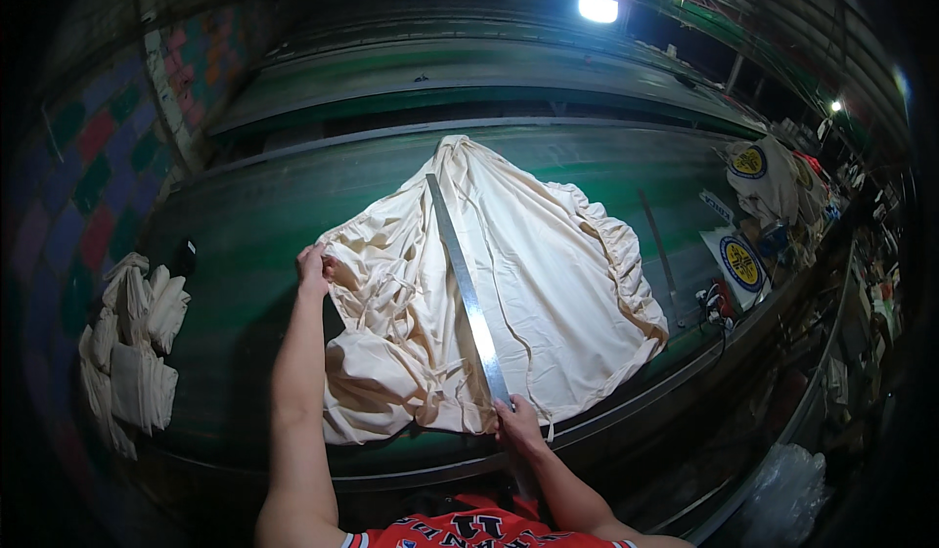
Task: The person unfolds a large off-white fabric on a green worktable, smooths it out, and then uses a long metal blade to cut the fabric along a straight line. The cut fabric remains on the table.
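A large cream cloth piece with gathered, ruffled edges and thin ties lies spread over the green table. My left hand pinches the cloth at its left edge. Across the middle of the cloth lies a long flat metal ruler, running from near the far peak toward me. At the ruler's near end my right hand grips it, fingers closed round the strip. Left of the ruler the fabric is bunched and wrinkled; on its right it lies fairly flat.
Folded cream cloths are stacked at the table's left end. A second thin metal strip lies right of the cloth. Cloth pieces with round emblems, cables and clutter fill the right end. Another long table stands beyond this green table.
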Available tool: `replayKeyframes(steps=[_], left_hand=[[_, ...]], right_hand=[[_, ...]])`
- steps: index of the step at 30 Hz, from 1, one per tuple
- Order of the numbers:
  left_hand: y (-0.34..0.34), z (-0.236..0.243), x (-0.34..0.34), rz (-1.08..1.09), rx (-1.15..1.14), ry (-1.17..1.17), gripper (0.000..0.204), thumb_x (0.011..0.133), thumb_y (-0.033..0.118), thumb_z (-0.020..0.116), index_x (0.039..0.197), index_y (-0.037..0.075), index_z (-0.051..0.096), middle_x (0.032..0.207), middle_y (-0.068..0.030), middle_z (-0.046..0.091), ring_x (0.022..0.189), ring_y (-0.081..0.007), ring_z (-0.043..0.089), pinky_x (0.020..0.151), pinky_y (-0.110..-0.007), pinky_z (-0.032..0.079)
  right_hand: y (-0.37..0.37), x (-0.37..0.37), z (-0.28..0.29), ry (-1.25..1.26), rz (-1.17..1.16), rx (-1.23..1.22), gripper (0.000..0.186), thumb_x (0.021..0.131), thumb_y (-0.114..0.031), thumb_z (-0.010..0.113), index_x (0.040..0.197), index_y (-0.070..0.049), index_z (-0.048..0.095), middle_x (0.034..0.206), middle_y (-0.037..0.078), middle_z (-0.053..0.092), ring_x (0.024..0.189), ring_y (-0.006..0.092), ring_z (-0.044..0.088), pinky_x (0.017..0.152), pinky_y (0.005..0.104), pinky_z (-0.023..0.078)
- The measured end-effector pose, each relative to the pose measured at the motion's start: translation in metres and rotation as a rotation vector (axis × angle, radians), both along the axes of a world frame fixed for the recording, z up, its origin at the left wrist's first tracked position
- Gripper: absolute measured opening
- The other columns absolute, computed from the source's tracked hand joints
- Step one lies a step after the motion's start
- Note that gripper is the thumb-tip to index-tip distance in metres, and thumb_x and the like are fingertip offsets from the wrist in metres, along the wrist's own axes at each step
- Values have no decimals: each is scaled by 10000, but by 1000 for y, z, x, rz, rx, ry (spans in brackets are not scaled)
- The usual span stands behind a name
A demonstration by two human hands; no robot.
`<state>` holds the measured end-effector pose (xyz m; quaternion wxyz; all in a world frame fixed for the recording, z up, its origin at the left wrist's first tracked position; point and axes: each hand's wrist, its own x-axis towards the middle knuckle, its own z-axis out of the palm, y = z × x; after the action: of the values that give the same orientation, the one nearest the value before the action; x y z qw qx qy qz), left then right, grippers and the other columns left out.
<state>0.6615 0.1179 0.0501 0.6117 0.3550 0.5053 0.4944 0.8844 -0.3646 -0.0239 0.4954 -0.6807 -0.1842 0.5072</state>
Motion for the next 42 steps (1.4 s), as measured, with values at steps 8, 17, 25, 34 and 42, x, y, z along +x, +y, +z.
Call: replayKeyframes(steps=[8,17,25,34,42], left_hand=[[25,-11,-10,109,42,-267,78,994,178,576,999,100,578,757,-37,618,582,-143,613,450,-237,427],[3,-18,-6,27,33,-195,112,1001,217,570,1022,107,571,737,-22,607,562,-123,605,422,-218,411],[-29,-37,-21,-431,-73,743,242,814,178,729,671,11,629,620,-136,644,400,-165,558,336,-293,342],[-35,-31,-68,-265,-97,46,313,807,155,695,1093,30,696,1082,-135,711,1016,-258,677,892,-437,539],[-6,31,-184,498,618,93,675,791,-36,638,1419,95,426,1557,-198,271,1366,-339,392,1105,-411,355]], right_hand=[[-60,-12,24,-61,-46,-131,278,965,-286,650,1050,-22,629,633,40,587,480,125,557,428,288,438],[-19,-18,31,-98,-27,-31,273,973,-284,645,1008,-15,613,632,49,587,500,124,569,430,292,452],[57,-11,30,-144,11,78,290,973,-264,644,1014,18,594,633,73,580,490,141,555,420,311,463],[150,-11,25,-205,108,114,318,966,-247,643,1046,55,586,670,114,621,494,169,605,412,315,482],[223,-17,32,-4,122,205,272,868,-85,636,1090,55,566,743,129,618,558,188,613,474,313,511]])
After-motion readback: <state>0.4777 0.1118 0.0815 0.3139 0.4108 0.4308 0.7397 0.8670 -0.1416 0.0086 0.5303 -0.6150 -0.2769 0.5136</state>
